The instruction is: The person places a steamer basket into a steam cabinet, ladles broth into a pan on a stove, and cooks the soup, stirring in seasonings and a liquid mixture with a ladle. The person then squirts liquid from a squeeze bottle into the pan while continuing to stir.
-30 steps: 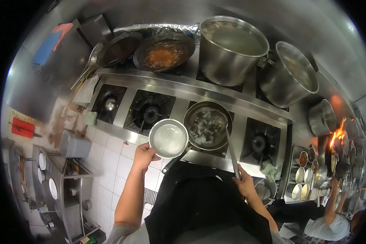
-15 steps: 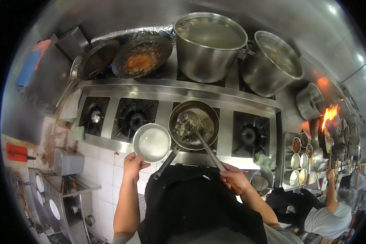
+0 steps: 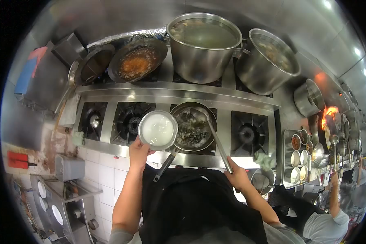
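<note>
ladle [image 3: 216,138] slants head-first into the pan [image 3: 203,147], handle running back rightward; i see right fingers [image 3: 231,168] clamped on it, left fingers [image 3: 144,145] clamping a bowl [image 3: 162,149].

Bowl [image 3: 158,149]: sits farther and more rightward than half a second ago, overlapping more of the pan [image 3: 191,150];
Liquid [image 3: 158,128]: looks whiter;
Ladle [image 3: 218,142]: head shifts from the pan's left to its far side

A metal ladle [image 3: 218,143] slants into a dark pan [image 3: 208,142] beside a round bowl [image 3: 140,131] of milky liquid [image 3: 156,129].
</note>
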Demonstrator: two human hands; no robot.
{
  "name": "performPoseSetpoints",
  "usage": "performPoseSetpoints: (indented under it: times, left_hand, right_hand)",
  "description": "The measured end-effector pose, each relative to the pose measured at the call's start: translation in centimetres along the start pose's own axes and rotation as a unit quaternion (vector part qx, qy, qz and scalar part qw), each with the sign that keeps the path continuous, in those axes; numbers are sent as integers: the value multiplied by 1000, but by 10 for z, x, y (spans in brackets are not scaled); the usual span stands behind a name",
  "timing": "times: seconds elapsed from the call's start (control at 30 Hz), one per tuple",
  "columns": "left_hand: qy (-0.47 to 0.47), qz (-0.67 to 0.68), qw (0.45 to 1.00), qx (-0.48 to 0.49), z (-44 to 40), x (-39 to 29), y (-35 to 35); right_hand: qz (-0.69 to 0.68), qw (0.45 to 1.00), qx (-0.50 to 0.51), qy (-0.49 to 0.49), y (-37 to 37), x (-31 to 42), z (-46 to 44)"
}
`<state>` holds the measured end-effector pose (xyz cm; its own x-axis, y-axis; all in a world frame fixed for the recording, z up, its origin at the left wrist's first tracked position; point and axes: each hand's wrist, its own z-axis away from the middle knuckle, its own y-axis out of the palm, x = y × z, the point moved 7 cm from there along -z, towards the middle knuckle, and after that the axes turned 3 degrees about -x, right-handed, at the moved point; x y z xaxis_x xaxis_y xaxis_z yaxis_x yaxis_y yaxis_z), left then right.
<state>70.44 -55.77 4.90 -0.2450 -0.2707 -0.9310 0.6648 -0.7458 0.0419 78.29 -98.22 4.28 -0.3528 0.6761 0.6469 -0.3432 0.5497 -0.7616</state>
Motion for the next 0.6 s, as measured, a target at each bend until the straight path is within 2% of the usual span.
performPoseSetpoints:
  times: [0.03,0.07,0.1,0.13,0.17,0.2,0.23,0.27,0.33,0.37,0.43,0.47,0.53,0.57,0.6]
  left_hand:
    - [0,-1,1000,1,-6,2,4]
    - [34,-4,999,3,-9,-2,12]
    - [68,-6,998,6,-14,-4,17]
    - [87,14,996,10,-25,6,18]
    - [88,13,996,13,-26,1,24]
    - [95,9,995,2,-24,-7,32]
    - [101,4,995,-8,-24,-12,39]
    - [102,4,995,-6,-25,-14,46]
    - [134,-1,991,-16,-26,-20,54]
    - [134,-2,991,-14,-31,-15,55]
    - [155,-25,987,-21,-44,-4,55]
    - [155,-26,987,-20,-44,-5,59]
    - [213,-37,976,-25,-42,-16,64]
    - [213,-37,976,-24,-41,-18,67]
    - [224,-54,973,-31,-40,-21,69]
  right_hand:
    - [5,997,44,64,3,-7,5]
    - [4,997,42,65,-5,3,4]
    - [-87,973,128,173,-4,5,6]
    - [-176,921,211,275,3,5,15]
    - [-177,922,208,276,7,-4,16]
    - [-353,848,233,320,23,-11,22]
    - [-516,740,249,352,35,-14,28]
    - [-517,740,247,352,30,-10,27]
    - [-631,603,255,417,23,11,29]
    - [-632,602,254,417,23,12,28]
    - [-589,673,251,370,20,14,23]
    - [-590,673,250,370,19,17,22]
    - [-548,732,236,330,9,22,17]
    - [-549,731,235,330,8,23,16]
    - [-503,774,223,315,4,22,15]
